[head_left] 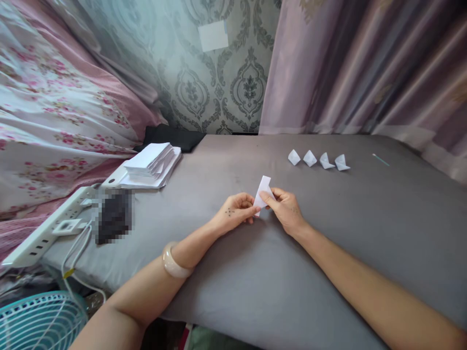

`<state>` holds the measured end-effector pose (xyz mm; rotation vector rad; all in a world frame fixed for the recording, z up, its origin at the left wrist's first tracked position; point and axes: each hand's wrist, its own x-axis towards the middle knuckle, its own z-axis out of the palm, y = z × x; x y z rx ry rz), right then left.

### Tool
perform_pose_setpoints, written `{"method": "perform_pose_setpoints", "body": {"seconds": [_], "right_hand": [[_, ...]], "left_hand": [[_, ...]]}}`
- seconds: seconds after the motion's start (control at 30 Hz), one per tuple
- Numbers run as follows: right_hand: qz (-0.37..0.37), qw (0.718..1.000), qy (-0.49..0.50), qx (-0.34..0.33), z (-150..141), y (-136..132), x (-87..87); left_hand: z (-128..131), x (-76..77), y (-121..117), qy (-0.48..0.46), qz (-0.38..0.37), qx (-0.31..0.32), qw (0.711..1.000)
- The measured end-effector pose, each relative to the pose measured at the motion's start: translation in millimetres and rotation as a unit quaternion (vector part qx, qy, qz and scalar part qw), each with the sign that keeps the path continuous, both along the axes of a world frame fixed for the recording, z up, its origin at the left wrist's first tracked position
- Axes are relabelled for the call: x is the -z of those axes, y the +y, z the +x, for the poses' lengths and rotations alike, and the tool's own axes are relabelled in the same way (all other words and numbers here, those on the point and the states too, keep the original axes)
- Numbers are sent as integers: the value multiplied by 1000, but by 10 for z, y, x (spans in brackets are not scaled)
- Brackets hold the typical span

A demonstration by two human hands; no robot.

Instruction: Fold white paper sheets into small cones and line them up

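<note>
A small folded piece of white paper (264,184) is held up between both my hands, just above the grey surface. My left hand (235,212) pinches its lower left edge with thumb and fingers. On the other side, my right hand (288,209) grips it with the thumb lying across its face. Part of the paper is hidden behind my fingers. Farther back to the right, several folded white paper shapes (310,158) stand in a row. A thick stack of white paper (148,163) lies at the back left.
A white power strip (47,231) with plugs and cables runs along the left edge, beside a blurred-out dark object (115,216). A teal fan (40,323) stands at lower left. A thin stick (381,159) lies far right. Curtains hang on both sides.
</note>
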<state>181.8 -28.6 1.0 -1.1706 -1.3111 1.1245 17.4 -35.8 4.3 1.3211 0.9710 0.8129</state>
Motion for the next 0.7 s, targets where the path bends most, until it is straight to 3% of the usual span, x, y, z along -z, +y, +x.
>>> {"method": "perform_pose_setpoints", "body": {"seconds": [0.1, 0.3, 0.47, 0.57, 0.7], "right_hand": [[24, 999, -32, -14, 17, -13, 7], [107, 982, -153, -42, -7, -127, -69], [197, 953, -227, -45, -54, -172, -105], [231, 946, -227, -8, -82, -177, -110], [277, 929, -224, 98, -134, -211, -138]], "left_hand": [[-25, -47, 6, -2, 14, 6, 1000], [-52, -177, -1, -60, 72, -119, 988], [-55, -170, 2, -116, 65, -130, 983], [-44, -178, -9, -123, 69, -154, 978], [-17, -212, -46, -126, 73, -198, 969]]}}
